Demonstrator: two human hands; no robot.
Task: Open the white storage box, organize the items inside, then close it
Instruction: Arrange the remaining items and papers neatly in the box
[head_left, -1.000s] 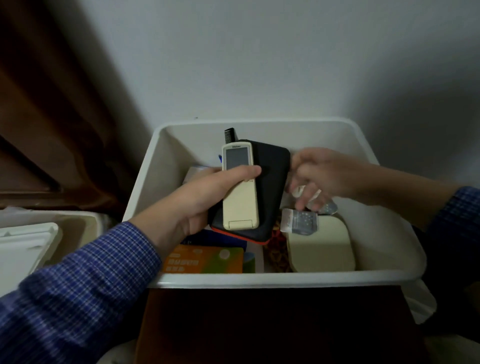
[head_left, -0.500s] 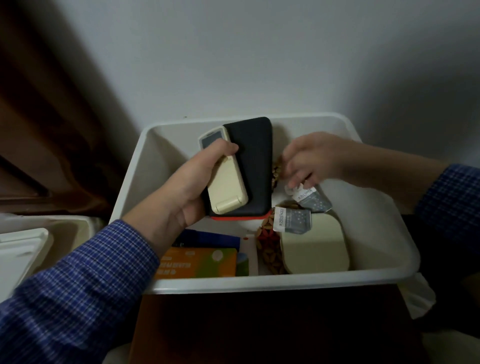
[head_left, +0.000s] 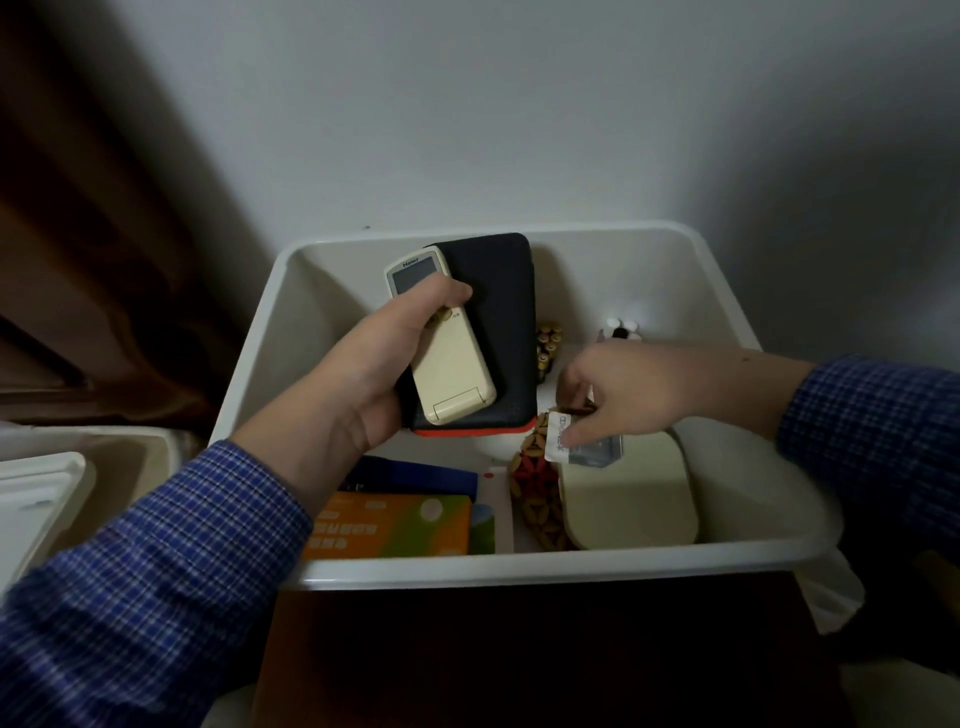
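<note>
The white storage box (head_left: 519, 564) stands open against the wall. My left hand (head_left: 363, 379) grips a cream remote control (head_left: 452, 374) stacked on a black case with a red edge (head_left: 506, 312), lifted above the box's left half. My right hand (head_left: 623, 395) reaches in from the right and pinches a small white-labelled packet (head_left: 576, 447), which lies over a cream oval container (head_left: 628, 499). Under the hands lie an orange packet (head_left: 389, 525), a dark blue item (head_left: 415, 473), brown and red beads (head_left: 535, 488), and batteries (head_left: 548, 343) near the back wall.
A second white container (head_left: 104, 457) with a white lid (head_left: 31, 499) in it sits at the left. A dark brown surface (head_left: 519, 654) lies below the box. Dark wooden furniture (head_left: 78, 260) stands at the left, a pale wall behind. Small white caps (head_left: 621, 327) show near the box's back right.
My left hand has lifted the remote and case slightly and tilted them. My right hand has moved down and forward from the case's edge to the small packet on the oval container.
</note>
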